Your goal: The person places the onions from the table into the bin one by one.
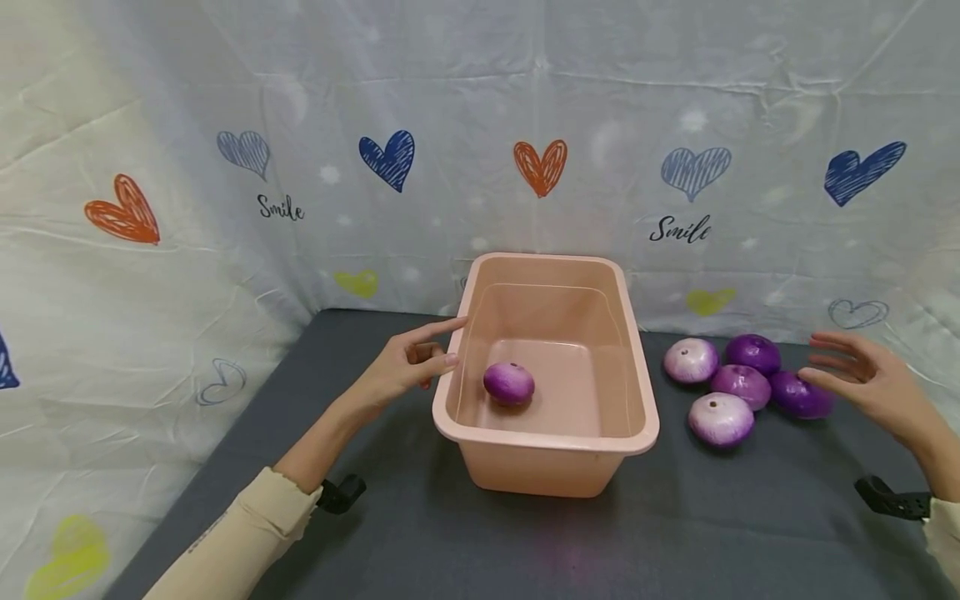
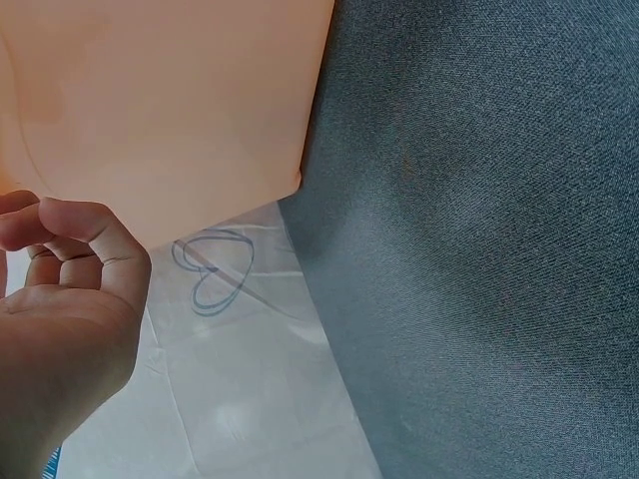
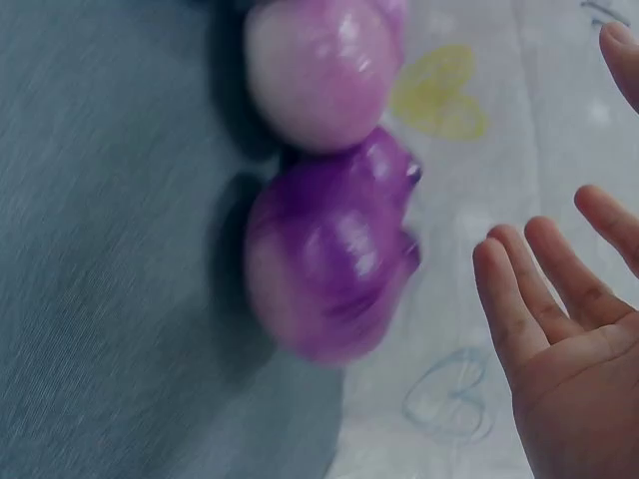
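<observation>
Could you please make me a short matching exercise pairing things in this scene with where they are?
Things:
1. pink tub
2. lone onion
3. left hand
4. right hand

Places:
A. open, beside the five onions
B. inside the tub
C. at the tub's left rim
D. middle of the dark mat

Pairs: 1-D, 2-B, 3-C, 4-A

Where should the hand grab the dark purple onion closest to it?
Around its round middle, coming down from above and the right. The darkest onion sits on the table's right edge of the cluster, with another onion touching its left side, so the open right hand probably has free room there.
</observation>
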A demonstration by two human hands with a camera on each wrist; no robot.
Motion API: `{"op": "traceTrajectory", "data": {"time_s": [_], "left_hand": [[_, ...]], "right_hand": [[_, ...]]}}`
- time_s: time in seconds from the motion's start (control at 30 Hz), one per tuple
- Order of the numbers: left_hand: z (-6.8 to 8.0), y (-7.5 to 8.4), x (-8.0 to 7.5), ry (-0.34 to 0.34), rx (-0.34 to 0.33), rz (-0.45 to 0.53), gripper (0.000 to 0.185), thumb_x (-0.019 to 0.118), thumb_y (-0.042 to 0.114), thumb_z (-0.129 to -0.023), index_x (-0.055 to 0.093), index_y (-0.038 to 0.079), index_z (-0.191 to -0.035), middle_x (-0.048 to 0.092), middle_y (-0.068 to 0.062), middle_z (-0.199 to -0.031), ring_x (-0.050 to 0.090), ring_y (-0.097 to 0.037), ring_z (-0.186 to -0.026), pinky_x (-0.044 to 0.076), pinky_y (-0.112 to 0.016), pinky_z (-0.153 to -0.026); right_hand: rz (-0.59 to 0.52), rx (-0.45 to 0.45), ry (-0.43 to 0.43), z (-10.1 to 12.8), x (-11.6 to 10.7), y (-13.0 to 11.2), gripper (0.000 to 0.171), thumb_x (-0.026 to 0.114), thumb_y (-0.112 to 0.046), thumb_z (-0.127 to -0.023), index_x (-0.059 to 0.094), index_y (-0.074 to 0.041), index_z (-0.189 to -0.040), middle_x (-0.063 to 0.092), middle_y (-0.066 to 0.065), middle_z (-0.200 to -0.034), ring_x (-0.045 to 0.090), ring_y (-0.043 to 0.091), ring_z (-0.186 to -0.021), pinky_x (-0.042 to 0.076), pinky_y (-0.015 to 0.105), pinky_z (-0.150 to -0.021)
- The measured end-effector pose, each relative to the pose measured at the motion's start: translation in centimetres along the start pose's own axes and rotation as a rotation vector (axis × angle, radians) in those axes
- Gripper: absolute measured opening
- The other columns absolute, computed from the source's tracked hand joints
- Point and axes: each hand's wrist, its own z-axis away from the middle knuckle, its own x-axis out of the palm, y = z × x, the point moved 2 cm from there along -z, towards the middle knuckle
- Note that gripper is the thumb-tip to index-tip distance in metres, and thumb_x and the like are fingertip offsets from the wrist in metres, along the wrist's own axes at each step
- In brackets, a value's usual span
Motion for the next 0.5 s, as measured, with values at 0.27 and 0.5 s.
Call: {"op": "traceTrajectory", "data": {"time_s": [0.27, 0.5], "left_hand": [[0.1, 0.0, 0.0, -0.004, 0.001, 0.011, 0.054, 0.067, 0.020, -0.101, 0.052, 0.024, -0.152, 0.059, -0.013, -0.078, 0.044, -0.022, -0.063, 0.041, -0.032, -0.061], [0.1, 0.0, 0.0, -0.005, 0.002, 0.014, 0.054, 0.067, 0.020, -0.101, 0.051, 0.022, -0.153, 0.057, -0.012, -0.075, 0.043, -0.019, -0.062, 0.039, -0.032, -0.059]], "right_hand": [[0.037, 0.121, -0.019, 0.8, 0.2, 2.4, 0.081, 0.070, -0.021, -0.100, 0.021, 0.003, -0.160, 0.024, 0.038, -0.154, 0.031, 0.063, -0.131, 0.035, 0.002, -0.074], [0.005, 0.210, -0.061, 1.4, 0.7, 4.1, 0.092, 0.071, -0.024, -0.099, 0.008, 0.009, -0.158, 0.019, 0.044, -0.152, 0.028, 0.066, -0.130, 0.041, 0.008, -0.072]]}}
